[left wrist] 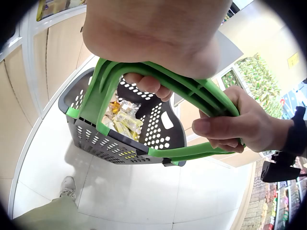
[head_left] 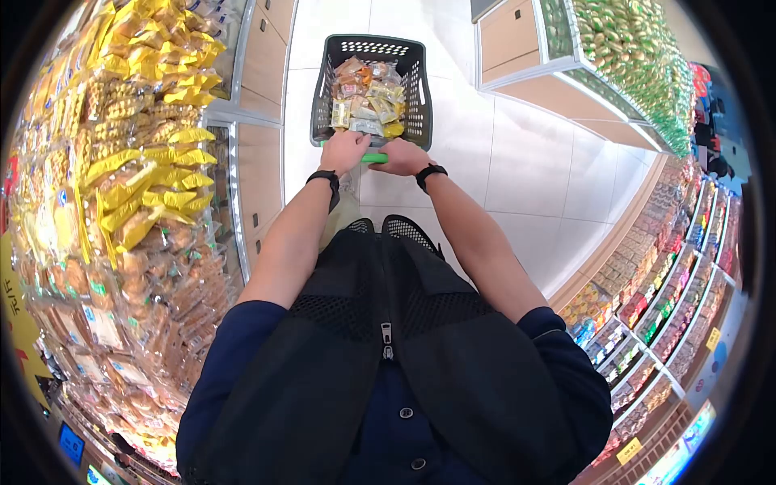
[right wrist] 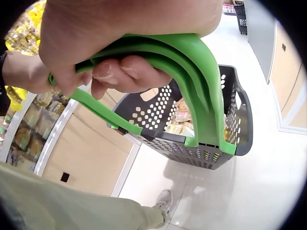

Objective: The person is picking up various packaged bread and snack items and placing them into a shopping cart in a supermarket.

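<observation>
A dark grey shopping basket point(head_left: 416, 97) with perforated walls is in front of the person. Small wrapped snack packets point(head_left: 368, 101), mostly yellow, clear and brown, lie in a heap inside it. Its green handle point(left wrist: 103, 91) rises toward the person in both wrist views. My left hand point(head_left: 345, 151) grips one part of that handle, fingers curled underneath. Close beside it, my right hand point(head_left: 402, 157) is wrapped around the handle too, its fingers point(right wrist: 127, 74) showing below the green bar. Each wrist carries a black band.
Bagged foods point(head_left: 145, 186), many in yellow wrapping, are piled along the left above wooden cabinets point(head_left: 263, 162). Green packets point(head_left: 630, 48) fill a display at upper right, and shelves of colourful packets point(head_left: 647, 299) line the lower right. Pale floor tiles point(head_left: 517, 145) run between. Another dark basket point(right wrist: 242, 18) stands farther off.
</observation>
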{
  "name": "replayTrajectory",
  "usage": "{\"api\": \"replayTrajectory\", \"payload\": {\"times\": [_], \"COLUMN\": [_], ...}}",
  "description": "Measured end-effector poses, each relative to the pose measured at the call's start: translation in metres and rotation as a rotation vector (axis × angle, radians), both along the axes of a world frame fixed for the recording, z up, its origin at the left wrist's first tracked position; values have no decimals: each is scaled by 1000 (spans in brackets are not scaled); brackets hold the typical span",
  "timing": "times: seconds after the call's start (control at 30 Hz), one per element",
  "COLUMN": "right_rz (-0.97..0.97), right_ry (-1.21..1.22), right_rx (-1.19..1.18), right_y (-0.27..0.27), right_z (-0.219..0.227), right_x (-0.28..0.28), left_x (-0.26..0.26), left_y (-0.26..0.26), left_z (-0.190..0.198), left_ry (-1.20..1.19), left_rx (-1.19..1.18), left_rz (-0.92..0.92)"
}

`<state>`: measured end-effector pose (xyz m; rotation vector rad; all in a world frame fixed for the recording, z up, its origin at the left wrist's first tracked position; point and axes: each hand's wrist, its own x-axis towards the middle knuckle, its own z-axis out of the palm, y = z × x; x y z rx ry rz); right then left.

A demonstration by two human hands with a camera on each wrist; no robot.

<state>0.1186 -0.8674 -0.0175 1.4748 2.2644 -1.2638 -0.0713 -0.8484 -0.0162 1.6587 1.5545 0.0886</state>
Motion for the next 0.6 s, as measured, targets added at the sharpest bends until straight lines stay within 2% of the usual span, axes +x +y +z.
{"api": "replayTrajectory", "payload": {"times": [0.23, 0.37, 0.43, 0.5, 0.6], "right_rz": [-60, -65, -169, -156, -296], "right_ry": [19, 114, 201, 202, 314], "right_rx": [-38, 32, -1, -11, 92], "right_y": [102, 160, 186, 208, 245], "right_z": [4, -4, -6, -6, -6], "right_x": [20, 40, 48, 60, 74], "left_x": [16, 33, 41, 54, 67], "left_y": [101, 156, 181, 208, 243], "left_z": [-7, -14, -13, -11, -7], "left_ry": [-3, -22, -7, -3, 7], "left_rx": [-22, 3, 10, -33, -62], "left_rz": [-53, -20, -11, 4, 17]}}
